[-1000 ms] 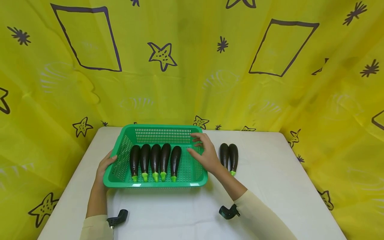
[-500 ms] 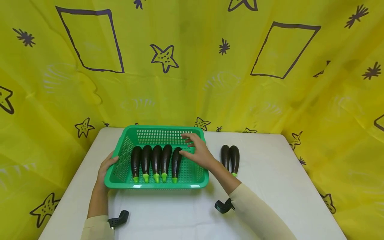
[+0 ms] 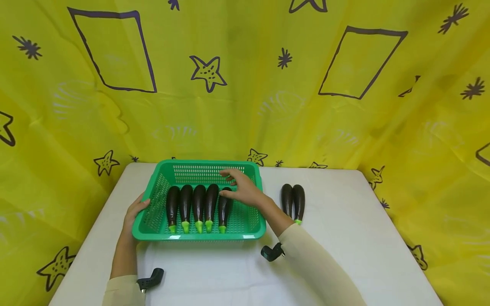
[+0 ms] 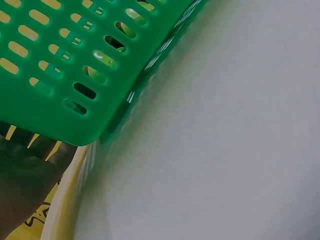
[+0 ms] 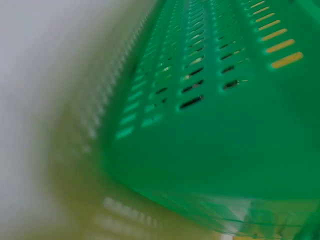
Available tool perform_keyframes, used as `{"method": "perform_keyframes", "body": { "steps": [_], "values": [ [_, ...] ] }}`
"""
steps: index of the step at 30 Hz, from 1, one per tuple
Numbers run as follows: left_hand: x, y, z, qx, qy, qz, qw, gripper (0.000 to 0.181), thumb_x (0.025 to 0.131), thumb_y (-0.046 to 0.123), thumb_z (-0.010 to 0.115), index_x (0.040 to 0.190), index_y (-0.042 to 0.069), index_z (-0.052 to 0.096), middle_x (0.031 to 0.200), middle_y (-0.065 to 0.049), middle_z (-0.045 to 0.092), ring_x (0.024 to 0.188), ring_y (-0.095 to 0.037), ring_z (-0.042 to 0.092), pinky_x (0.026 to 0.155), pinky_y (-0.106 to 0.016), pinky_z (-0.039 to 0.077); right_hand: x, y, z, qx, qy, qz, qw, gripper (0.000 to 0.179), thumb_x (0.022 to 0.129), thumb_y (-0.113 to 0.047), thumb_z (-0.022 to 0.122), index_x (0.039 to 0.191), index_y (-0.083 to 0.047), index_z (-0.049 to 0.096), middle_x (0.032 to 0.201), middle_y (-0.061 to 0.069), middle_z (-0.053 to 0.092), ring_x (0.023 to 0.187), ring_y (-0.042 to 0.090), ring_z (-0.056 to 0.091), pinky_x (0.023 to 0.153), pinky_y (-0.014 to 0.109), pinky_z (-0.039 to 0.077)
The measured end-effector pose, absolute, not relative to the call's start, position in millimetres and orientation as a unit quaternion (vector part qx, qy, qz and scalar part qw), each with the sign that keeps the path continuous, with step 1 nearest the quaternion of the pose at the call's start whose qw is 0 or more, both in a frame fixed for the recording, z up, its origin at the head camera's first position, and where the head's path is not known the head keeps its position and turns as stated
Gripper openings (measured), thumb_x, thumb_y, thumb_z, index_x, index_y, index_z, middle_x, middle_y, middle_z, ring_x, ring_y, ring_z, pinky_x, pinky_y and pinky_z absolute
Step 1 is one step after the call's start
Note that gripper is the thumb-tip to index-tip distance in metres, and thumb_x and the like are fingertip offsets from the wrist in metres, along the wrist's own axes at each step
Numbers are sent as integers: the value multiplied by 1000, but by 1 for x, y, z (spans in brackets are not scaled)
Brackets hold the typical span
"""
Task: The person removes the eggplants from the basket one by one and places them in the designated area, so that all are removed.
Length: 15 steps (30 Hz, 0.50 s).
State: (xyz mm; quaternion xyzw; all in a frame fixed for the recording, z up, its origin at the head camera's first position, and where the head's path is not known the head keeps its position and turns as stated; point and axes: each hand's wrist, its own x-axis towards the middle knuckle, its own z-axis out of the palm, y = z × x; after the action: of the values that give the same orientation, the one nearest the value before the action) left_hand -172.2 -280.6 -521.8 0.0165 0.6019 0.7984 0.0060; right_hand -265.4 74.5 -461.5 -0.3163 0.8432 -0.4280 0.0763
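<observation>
A green plastic basket [image 3: 199, 236] holds a row of dark eggplants [image 3: 198, 203] with light green stem ends toward me. My left hand [image 3: 134, 214] grips the basket's left rim, its thumb over the edge; in the left wrist view the hand [image 4: 25, 175] lies against the outer wall. Inside the basket, my right hand [image 3: 245, 189] hovers with fingers spread and loosely bent above the rightmost eggplant [image 3: 223, 214], partly covering its top. No hold on it shows. The right wrist view has only the basket's slotted wall [image 5: 225, 145], and the right hand is out of sight there.
Two more eggplants [image 3: 298, 200] lie side by side on the white-covered table [image 3: 344, 221], right of the basket and behind the right forearm. A yellow curtain [image 3: 245, 119] with dark drawings surrounds the table's back and sides. Black camera mounts [image 3: 153, 278] stick out from both wrists.
My right hand has moved left, from the basket's right part to over the rightmost eggplant. The left hand, basket and eggplants stay in place.
</observation>
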Motion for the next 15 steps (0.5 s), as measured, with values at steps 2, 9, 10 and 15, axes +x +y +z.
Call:
{"method": "perform_keyframes", "body": {
  "steps": [2,9,10,15],
  "values": [
    [-173,-280,-521,12,605,796,9,63,112,21,39,166,-2,18,134,14,60,122,-11,54,98,-24,47,-267,73,-463,-315,854,-407,76,62,97,-17,78,152,-2,51,148,15,52,132,36,54,106,50,47],
    [-173,-276,-518,7,615,789,3,60,112,22,39,166,0,24,132,13,61,122,-12,54,97,-25,49,-267,71,-467,-304,889,-335,67,60,97,-21,77,151,-4,53,149,13,53,131,33,54,106,49,46],
    [-173,-275,-519,6,617,787,2,60,112,22,39,166,1,25,132,13,60,122,-12,54,97,-25,49,-268,70,-468,-299,892,-331,69,60,97,-21,77,150,-4,53,149,13,53,131,33,54,107,49,46],
    [-173,-274,-520,7,613,790,1,56,112,21,40,165,5,31,131,11,62,121,-12,55,97,-26,49,-271,69,-472,-271,900,-331,89,55,100,-19,74,149,-3,54,147,16,53,131,34,53,108,49,45]
  ]
}}
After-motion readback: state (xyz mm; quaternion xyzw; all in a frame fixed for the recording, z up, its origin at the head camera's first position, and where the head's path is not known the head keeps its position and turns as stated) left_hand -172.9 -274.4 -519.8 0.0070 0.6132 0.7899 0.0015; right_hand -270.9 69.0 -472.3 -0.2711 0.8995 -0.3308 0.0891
